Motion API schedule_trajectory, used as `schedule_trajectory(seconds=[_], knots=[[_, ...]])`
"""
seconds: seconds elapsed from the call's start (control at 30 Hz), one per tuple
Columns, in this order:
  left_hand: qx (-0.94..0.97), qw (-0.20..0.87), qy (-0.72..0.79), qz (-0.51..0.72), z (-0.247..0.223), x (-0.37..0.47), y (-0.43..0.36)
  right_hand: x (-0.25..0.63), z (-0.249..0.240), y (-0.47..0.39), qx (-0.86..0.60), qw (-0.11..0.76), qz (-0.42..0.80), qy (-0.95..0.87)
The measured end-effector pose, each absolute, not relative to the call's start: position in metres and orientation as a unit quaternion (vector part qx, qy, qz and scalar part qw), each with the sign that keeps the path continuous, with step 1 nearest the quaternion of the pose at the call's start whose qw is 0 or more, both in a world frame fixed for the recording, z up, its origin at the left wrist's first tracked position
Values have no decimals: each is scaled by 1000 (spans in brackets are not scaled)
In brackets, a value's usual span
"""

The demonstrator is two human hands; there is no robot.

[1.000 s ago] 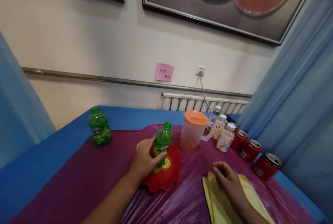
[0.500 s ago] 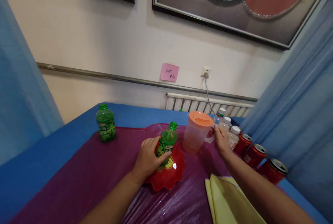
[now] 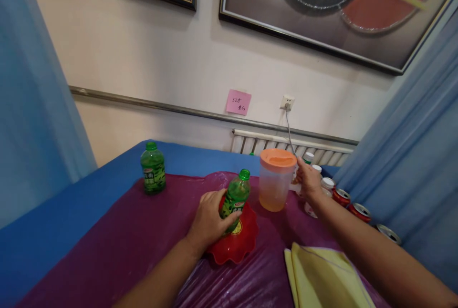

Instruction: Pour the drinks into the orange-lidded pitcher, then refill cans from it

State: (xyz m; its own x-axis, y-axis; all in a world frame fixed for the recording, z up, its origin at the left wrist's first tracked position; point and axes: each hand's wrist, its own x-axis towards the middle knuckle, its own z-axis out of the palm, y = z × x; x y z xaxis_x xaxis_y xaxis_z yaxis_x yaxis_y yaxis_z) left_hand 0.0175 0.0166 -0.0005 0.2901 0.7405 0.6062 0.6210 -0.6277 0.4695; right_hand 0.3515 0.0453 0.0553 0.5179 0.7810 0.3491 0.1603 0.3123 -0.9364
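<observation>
My left hand (image 3: 212,217) is wrapped around a green plastic bottle (image 3: 237,196) without a cap, tilted a little to the right. It stands in or just over a red scalloped dish (image 3: 234,250); the contact is hidden. My right hand (image 3: 308,178) is closed on the handle of a clear plastic pitcher (image 3: 275,181) with an orange lid (image 3: 278,158). Some pale orange liquid lies at the pitcher's bottom. The pitcher is close to upright, right of the dish; whether its base touches the table I cannot tell.
Another green bottle (image 3: 153,169) stands at the left. Behind my right arm are bottles with white caps (image 3: 327,184) and red cans (image 3: 359,211). A folded yellow cloth (image 3: 325,274) lies at the front right on the purple plastic sheet (image 3: 118,241). Blue curtains (image 3: 422,155) hang at both sides.
My right hand has brought the pitcher more upright and slightly up, and the liquid has shifted inside. The left hand keeps its hold on the green bottle. The view has shifted slightly.
</observation>
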Motion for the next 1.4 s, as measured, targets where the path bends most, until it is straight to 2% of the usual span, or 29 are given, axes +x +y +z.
schedule_trajectory(seconds=[0.23, 0.47, 1.03, 1.4], knots=[[798, 100, 441, 399, -9, 16, 21, 365, 140, 41, -546, 644, 153, -513], [799, 109, 448, 385, -15, 16, 24, 358, 182, 38, -555, 568, 93, -601], [803, 124, 435, 389, -12, 16, 20, 326, 207, 27, -548, 420, -10, -724], [803, 124, 434, 389, -9, 16, 17, 322, 214, 29, -550, 378, -39, -744]])
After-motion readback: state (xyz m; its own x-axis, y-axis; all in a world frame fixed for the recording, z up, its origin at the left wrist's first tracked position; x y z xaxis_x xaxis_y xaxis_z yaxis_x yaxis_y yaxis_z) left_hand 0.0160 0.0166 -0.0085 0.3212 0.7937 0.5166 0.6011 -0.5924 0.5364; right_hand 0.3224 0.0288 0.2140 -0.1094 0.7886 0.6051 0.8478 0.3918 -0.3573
